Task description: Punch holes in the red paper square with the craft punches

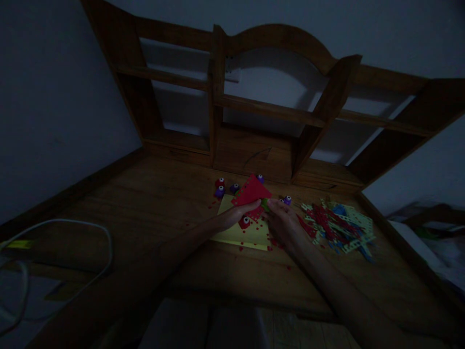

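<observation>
A sheet of red paper (pixel 250 188) with punched holes along its edges is held by my left hand (pixel 236 215), the fingers closed on its lower part. My right hand (pixel 281 217) is closed around a small green paper punch (pixel 265 205) at the paper's right edge. Beneath both hands lies a pale yellow sheet (pixel 225 233), scattered with tiny red cut-outs. On it sits a red punch (pixel 244 223) with a white round top. It is dark, so fine finger detail is hard to see.
A red punch (pixel 220 182) and several purple punches (pixel 220 192) stand behind the paper. To the right is a heap of punched red, blue and pale strips (pixel 337 225). A wooden shelf unit (pixel 261 109) rises at the back. At left hangs a white cable (pixel 109 242).
</observation>
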`<action>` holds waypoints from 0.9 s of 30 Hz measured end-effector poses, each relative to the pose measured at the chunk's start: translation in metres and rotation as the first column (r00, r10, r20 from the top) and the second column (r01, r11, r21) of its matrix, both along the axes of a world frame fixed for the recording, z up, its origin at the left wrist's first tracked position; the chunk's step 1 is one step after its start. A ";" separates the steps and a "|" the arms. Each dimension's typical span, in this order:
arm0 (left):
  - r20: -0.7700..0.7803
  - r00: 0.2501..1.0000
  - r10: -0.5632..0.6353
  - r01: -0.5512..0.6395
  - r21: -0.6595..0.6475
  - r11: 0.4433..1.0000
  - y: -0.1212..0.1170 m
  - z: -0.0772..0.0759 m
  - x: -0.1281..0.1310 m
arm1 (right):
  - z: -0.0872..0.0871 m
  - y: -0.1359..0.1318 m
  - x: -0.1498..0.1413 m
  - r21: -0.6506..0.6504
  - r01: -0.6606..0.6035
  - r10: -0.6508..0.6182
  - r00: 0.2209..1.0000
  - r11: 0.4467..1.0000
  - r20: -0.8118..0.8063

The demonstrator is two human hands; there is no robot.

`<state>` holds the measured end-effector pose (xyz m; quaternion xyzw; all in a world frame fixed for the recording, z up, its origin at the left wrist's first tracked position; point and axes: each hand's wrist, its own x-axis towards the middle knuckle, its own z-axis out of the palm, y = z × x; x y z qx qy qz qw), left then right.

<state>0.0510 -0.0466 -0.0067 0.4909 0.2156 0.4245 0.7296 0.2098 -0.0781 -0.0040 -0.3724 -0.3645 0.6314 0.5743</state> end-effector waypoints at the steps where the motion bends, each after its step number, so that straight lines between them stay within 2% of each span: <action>1: 0.000 1.000 -0.002 0.002 0.002 1.000 -0.001 0.001 -0.001 | 0.000 0.000 0.000 0.000 -0.007 0.007 1.000 1.000 0.003; 9: -0.011 1.000 -0.014 0.014 0.007 1.000 0.006 -0.010 0.005 | 0.000 0.002 0.002 0.012 -0.002 0.002 1.000 1.000 0.007; 16: -0.002 1.000 0.007 -0.007 -0.006 1.000 0.001 -0.004 0.004 | 0.000 0.003 0.001 0.007 0.030 -0.031 0.999 1.000 0.042; 20: 0.016 1.000 -0.007 0.008 -0.065 0.998 0.005 -0.008 0.003 | 0.002 0.002 0.000 0.061 0.060 -0.062 0.997 0.996 0.045; 24: -0.056 0.997 0.046 -0.050 -0.075 0.996 0.008 -0.009 -0.001 | 0.006 -0.001 0.000 0.111 0.128 -0.136 0.988 0.986 0.069; 27: -0.041 0.996 0.073 -0.076 -0.079 0.994 0.008 -0.006 -0.003 | 0.007 -0.001 0.001 0.109 0.143 -0.154 0.983 0.984 0.101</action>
